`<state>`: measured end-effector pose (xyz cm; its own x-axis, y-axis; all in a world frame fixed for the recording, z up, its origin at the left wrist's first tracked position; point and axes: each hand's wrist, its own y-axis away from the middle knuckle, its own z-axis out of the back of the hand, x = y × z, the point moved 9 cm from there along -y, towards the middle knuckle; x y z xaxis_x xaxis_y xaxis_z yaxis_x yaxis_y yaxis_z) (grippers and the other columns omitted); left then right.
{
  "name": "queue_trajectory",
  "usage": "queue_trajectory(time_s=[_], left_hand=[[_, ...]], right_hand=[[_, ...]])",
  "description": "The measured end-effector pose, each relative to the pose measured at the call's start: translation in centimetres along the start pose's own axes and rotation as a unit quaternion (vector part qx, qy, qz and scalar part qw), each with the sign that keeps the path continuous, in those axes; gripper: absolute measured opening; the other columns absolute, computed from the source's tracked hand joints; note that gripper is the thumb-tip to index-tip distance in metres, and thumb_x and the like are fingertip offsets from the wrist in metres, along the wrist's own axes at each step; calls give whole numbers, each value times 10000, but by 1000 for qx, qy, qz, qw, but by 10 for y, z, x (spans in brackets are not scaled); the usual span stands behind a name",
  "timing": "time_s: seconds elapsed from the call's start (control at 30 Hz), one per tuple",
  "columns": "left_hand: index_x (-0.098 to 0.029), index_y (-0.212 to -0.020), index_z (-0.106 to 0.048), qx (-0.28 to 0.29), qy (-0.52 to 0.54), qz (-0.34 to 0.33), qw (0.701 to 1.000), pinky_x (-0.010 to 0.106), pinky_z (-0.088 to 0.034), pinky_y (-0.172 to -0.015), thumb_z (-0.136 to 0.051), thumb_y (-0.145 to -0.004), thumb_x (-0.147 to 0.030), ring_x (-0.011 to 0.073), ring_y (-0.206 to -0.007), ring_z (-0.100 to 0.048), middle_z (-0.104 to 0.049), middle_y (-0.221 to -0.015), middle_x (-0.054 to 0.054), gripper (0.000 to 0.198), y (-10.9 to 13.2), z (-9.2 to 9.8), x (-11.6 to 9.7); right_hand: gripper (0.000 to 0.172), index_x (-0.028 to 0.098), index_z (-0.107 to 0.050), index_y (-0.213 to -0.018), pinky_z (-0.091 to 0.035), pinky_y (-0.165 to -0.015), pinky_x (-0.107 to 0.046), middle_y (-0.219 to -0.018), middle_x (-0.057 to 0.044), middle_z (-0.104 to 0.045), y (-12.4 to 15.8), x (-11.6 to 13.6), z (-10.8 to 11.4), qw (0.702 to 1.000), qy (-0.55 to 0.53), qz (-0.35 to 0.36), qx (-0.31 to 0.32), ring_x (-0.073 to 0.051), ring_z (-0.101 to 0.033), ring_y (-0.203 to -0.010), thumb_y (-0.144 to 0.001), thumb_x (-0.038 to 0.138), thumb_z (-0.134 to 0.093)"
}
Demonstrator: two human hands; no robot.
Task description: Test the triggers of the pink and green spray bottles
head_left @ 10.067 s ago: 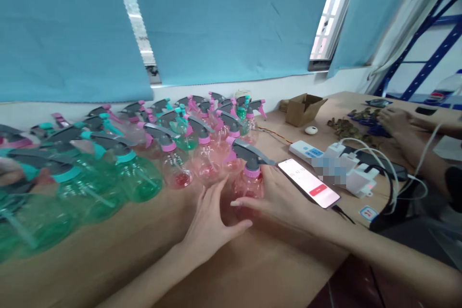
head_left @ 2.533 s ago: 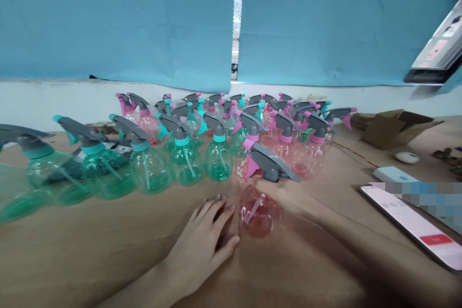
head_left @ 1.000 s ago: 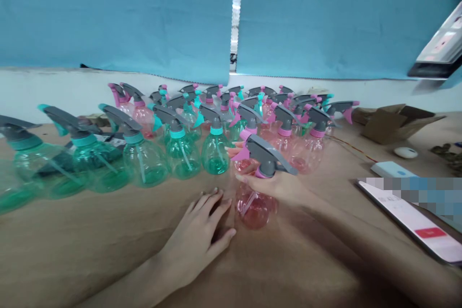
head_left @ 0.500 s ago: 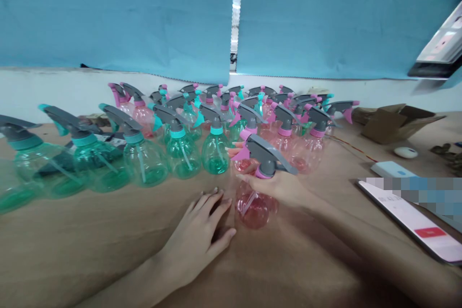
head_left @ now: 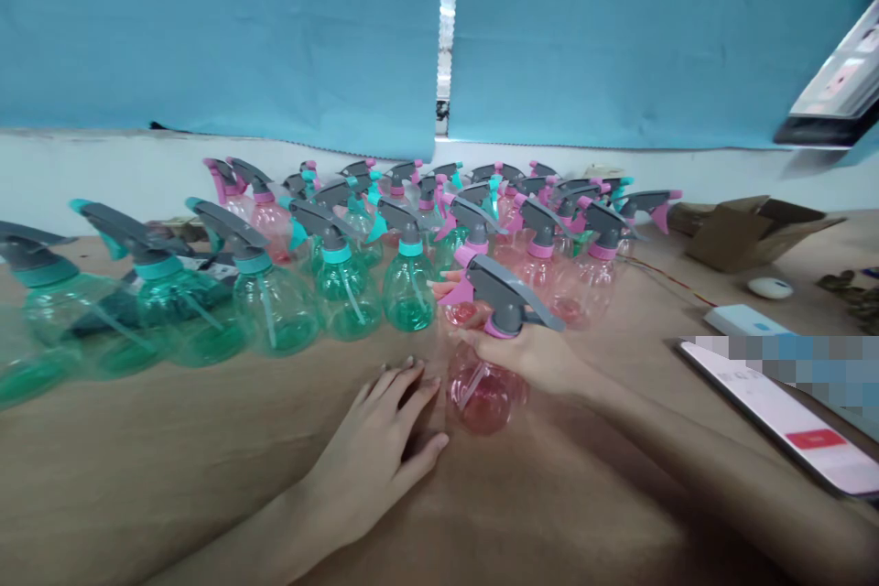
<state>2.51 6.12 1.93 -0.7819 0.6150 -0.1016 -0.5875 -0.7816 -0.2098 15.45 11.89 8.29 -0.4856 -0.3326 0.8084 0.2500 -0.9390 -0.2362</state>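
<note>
A small pink spray bottle (head_left: 484, 394) with a grey trigger head (head_left: 504, 293) stands at the front of the wooden table (head_left: 206, 467). My right hand (head_left: 532, 355) is wrapped round its neck just under the grey head. My left hand (head_left: 381, 453) lies flat on the table to the left of the bottle, fingers spread, holding nothing. Behind them stand several green spray bottles (head_left: 408, 288) and several pink spray bottles (head_left: 542, 270) in rows.
A phone (head_left: 783, 412) with a lit screen lies at the right. Behind it are a white power strip (head_left: 745, 320), a small white round object (head_left: 769, 287) and an open cardboard box (head_left: 748, 229). Blue blinds (head_left: 275, 27) hang behind the table.
Since 2.5 s ago my right hand has closed round the pink bottle's neck and the bottle stands a little nearer the rows. In the last second nothing has visibly moved.
</note>
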Motion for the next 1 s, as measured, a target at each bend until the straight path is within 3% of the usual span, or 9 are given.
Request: queue_trajectory(time_s=[0.4,0.8,1.0], left_hand=[[-172,-1274,-475,-1,2,2,1000,462,-350,-971,-460,-899,-426,283,-1222,-395,-459,-1336,112,453,-1,2,-1],[-178,-1278,-471,0,11,3,1000,464,-341,-976,-464,-900,-418,284,-1230,-383,-448,-1344,106,447,0,1,0],[-176,-1292,-457,5,4,1,1000,459,-333,-983,-448,-909,-430,280,-1242,-368,-443,-1349,108,461,0,-1,0]], right_hand=[[181,206,-570,-748,-476,-640,-341,-721,-18,-586,-1,0,1,1000,1,-2,-4,-177,-532,-688,-691,365,-508],[54,229,-571,-618,-476,-576,-291,-645,1,-600,1,4,6,999,35,-20,-8,-176,-562,-656,-646,227,-525],[110,234,-565,-638,-482,-601,-333,-642,-12,-601,3,11,10,999,31,-26,-11,-197,-577,-671,-686,320,-517]])
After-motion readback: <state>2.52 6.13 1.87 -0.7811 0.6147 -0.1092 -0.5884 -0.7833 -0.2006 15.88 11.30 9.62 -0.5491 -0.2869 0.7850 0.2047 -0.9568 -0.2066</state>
